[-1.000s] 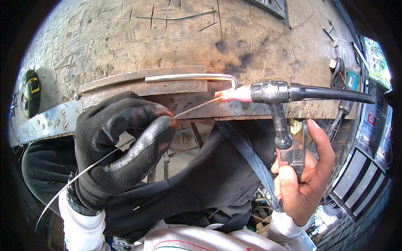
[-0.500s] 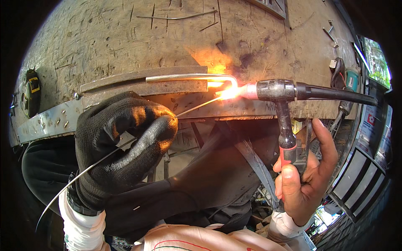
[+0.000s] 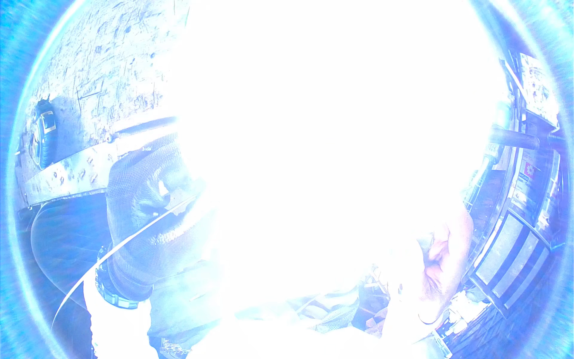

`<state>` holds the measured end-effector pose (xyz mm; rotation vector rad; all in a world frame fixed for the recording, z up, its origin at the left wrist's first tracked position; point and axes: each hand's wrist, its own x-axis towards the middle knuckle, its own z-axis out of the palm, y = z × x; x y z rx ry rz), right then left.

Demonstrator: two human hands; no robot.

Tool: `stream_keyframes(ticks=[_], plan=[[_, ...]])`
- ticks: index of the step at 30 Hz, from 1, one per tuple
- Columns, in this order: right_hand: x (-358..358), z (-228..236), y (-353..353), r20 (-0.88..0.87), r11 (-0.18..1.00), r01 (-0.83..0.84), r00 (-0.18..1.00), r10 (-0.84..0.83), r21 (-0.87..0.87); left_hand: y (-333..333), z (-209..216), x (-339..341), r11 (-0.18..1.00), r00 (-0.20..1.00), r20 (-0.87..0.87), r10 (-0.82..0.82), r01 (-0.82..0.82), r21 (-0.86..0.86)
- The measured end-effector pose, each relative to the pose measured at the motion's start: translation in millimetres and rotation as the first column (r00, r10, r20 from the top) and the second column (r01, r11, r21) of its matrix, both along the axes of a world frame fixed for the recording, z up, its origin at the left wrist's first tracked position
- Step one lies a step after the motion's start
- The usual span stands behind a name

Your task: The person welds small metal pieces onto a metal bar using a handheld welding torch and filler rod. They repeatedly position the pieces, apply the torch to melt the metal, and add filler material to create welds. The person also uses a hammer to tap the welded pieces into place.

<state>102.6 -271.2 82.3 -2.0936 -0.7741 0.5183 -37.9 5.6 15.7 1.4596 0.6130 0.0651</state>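
A huge white glare covers the middle of the view and hides the torch head, the bent metal rod and the flat steel piece. Left of the glare, my left hand (image 3: 143, 203) wears a dark knitted glove. It pinches a thin filler rod (image 3: 122, 242), whose tail curves down past the wrist; fingertips and rod tip are lost in the light. At lower right, my bare right hand (image 3: 445, 260) shows only in part, its fingers curled around the welding torch, which is washed out. The torch's dark cable end (image 3: 515, 138) emerges at the glare's right side.
A tape measure (image 3: 44, 134) lies at the left of the scratched wooden bench (image 3: 113, 66). A metal strip (image 3: 66, 179) runs along the bench's near edge. To the right stands a slatted panel (image 3: 514, 260). Below the glare lies jumbled clutter (image 3: 371, 308).
The small orange glow at the torch tip has become a blinding blue-white arc flare that washes out the centre. Both hands stay in nearly the same places.
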Motion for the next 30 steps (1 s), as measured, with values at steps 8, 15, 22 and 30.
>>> stream_keyframes(ticks=[8,15,22,30], plan=[[-15.7,18.3,11.1,-0.238,0.962,0.263,0.932,-0.274,-0.078,5.9,6.3,10.8,0.746,0.925,0.135,-0.356,0.194,0.637],[-18.2,23.0,11.8,-0.275,0.96,0.269,0.92,-0.28,-0.08,5.0,8.4,10.6,0.771,0.935,0.112,-0.337,0.206,0.603],[-6.5,8.4,6.9,0.005,0.995,0.093,0.996,-0.093,-0.031,7.0,3.7,3.8,0.917,0.962,0.124,-0.243,0.186,0.353],[-18.3,21.3,11.3,-0.26,0.961,0.267,0.925,-0.277,-0.072,9.8,7.0,4.6,0.616,0.888,0.131,-0.44,0.192,0.764]])
